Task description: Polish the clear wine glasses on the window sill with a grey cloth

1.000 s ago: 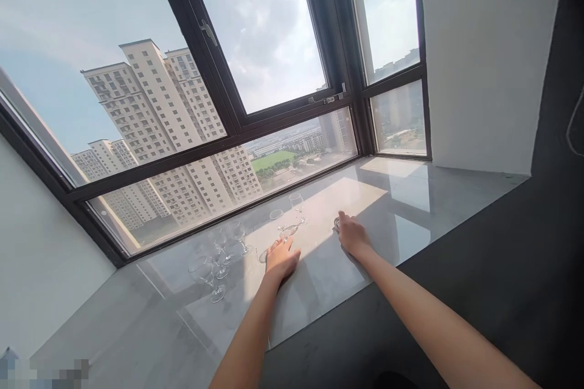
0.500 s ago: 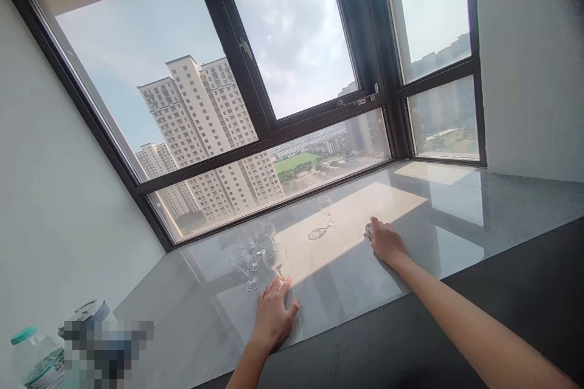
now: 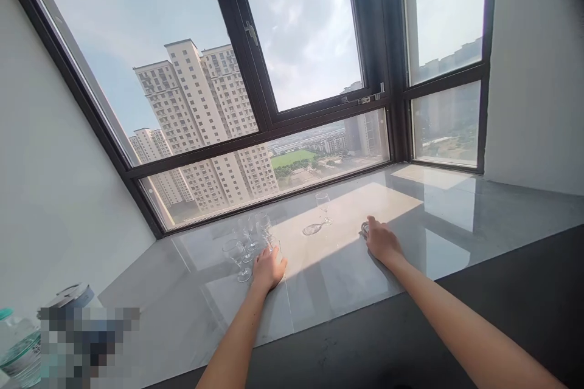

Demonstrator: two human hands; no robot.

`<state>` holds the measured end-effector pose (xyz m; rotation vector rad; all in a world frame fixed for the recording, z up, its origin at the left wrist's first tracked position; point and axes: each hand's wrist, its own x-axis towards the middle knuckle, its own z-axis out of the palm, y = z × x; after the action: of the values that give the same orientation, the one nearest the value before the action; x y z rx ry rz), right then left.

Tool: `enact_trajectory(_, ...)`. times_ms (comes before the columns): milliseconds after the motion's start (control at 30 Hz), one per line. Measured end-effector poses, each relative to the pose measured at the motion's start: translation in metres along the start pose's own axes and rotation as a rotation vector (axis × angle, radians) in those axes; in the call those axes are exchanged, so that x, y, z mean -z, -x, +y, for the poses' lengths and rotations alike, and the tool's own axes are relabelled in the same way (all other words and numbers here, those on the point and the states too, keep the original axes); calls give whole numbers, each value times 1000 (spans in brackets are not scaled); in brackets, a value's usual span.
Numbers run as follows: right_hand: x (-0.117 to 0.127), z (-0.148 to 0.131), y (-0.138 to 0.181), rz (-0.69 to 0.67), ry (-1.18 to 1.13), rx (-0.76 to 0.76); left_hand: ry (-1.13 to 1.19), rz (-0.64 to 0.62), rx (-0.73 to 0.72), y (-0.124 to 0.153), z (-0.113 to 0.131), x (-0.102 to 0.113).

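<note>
On the grey window ledge, my left hand has its fingers curled at the near side of a cluster of clear stemmed glasses. It is closed round the front wine glass, which it mostly hides. Just left of it stands another stemmed glass, with more close behind. My right hand rests on the ledge farther right, fingers closed on what looks like a wine glass; only a bright rounded edge shows beside the fingers. Between and beyond my hands, a single stemmed glass stands upright in sunlight.
A dark-framed window borders the ledge at the back. At the lower left are a clear bottle with a green cap and a white container, partly blurred out. The ledge's front edge drops to a dark face.
My left hand has moved forward and slightly left, up to the front glass, and now covers most of it. My right hand stays nearly where it was. The view has shifted slightly.
</note>
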<state>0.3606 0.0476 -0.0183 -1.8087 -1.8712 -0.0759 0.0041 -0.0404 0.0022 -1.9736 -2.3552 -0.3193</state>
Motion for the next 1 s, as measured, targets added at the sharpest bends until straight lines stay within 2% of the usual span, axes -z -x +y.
enact_trajectory(167, -3, 2, -1, 11, 3, 14, -12, -3, 46, -7, 0, -4)
enact_trajectory(300, -5, 3, -2, 17, 1, 19, -17, -8, 83, -3, 2, -3)
enact_trajectory(433, -4, 1, -2, 19, 1, 9, 6, 108, 98, 15, 7, 1)
enact_trajectory(500, -1, -1, -1, 14, 1, 15, 36, 184, 45, 25, 14, 3)
enact_trajectory(600, 2, -3, 0, 8, -3, 12, 118, 237, -178, 30, 35, 7)
enact_trajectory(667, 3, -4, 0, 9, -7, 1, 189, 212, -316, 25, 55, 6)
enact_trajectory(733, 3, -4, -1, 11, -12, -3, 244, 160, -392, 12, 78, 2)
enact_trajectory(833, 1, -3, -2, 14, -21, 1, 267, 63, -408, -17, 113, -9)
enact_trajectory(1000, -3, -3, -4, 17, -20, -6, 210, -54, -297, -65, 155, -28)
